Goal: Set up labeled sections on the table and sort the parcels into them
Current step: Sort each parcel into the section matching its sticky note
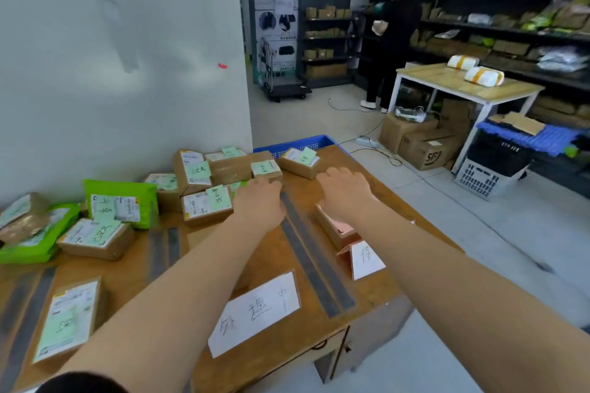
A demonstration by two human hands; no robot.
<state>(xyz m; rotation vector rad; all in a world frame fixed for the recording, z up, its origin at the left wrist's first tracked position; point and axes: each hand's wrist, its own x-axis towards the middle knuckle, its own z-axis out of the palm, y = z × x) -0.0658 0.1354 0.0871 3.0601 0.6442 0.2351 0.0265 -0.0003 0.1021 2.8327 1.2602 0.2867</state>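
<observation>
Both my arms reach across the brown table (261, 252). My left hand (260, 199) lies palm down at the far end of a dark tape strip (314, 262), beside a small brown parcel (266, 169) with a green note. My right hand (343, 190) hovers palm down over a brown box (335, 231) with a pink sheet; whether it touches is unclear. A white handwritten section label (255, 313) lies near the front edge. A folded label card (365, 258) stands right of the strip. Several brown parcels with green notes (207, 204) crowd the far left.
Green mailer bags (121, 202) and more parcels (68, 319) lie on the table's left. A blue basket (300, 142) sits behind the far edge. A person (392, 41) stands at dark shelves; a second table (466, 83), cartons (424, 147) and crates fill the right floor.
</observation>
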